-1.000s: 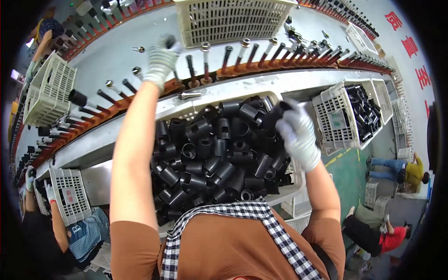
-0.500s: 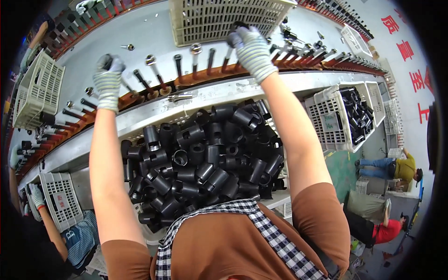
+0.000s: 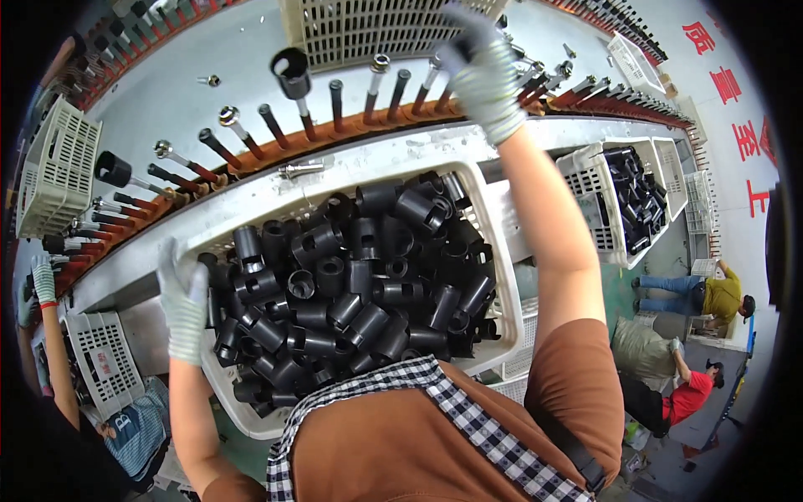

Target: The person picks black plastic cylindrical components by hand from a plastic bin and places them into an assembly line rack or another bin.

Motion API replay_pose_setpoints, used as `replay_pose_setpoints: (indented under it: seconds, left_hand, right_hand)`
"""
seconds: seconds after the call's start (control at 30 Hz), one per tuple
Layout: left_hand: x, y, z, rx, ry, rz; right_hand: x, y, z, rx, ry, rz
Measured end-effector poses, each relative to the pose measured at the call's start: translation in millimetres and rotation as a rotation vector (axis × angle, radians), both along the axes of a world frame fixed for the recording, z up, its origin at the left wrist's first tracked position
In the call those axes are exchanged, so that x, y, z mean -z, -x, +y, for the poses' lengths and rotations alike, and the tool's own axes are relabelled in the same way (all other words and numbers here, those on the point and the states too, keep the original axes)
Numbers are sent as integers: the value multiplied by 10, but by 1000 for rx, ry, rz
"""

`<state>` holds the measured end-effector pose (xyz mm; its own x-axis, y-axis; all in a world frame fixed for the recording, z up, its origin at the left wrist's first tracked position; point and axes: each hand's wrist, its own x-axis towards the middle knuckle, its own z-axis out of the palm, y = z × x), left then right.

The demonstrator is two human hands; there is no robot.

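Note:
My left hand (image 3: 182, 305), in a striped glove, is beside the left rim of a white plastic crate (image 3: 499, 289). Its fingers are apart and nothing is in them. The crate is heaped with black slotted sleeves (image 3: 347, 309). Farther off, my right hand (image 3: 485, 79) reaches over a row of upright rods (image 3: 381, 84) and is smeared by motion. A dark, rounded black sleeve (image 3: 460, 50) shows in its grip, though its edges are blurred. To the left of it, another black sleeve (image 3: 291, 74) sits over the top of a rod.
An upright white crate (image 3: 360, 29) stands beyond the rods, and another (image 3: 58, 171) at the far left. A side crate (image 3: 615, 217) of black parts is at the right. One more sleeve (image 3: 113, 167) caps a rod on the left. Other people work at both sides.
My left hand has come back from the rods to the crate, and its black sleeve now sits on a rod. My right hand has moved right and up. The view has shifted slightly.

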<state>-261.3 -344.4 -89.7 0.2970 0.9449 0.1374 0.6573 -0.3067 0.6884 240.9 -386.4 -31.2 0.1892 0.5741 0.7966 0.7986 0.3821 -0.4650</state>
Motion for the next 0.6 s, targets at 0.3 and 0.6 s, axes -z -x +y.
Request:
replay_pose_setpoints:
  seconds: [0.3, 0.6]
  left_hand:
    - [-25, -232, -176, -6, -366, 481]
    - [44, -206, -202, -28, -383, 438]
  right_hand:
    - [123, -389, 468, 480, -63, -226]
    - [98, 310, 580, 224, -92, 80]
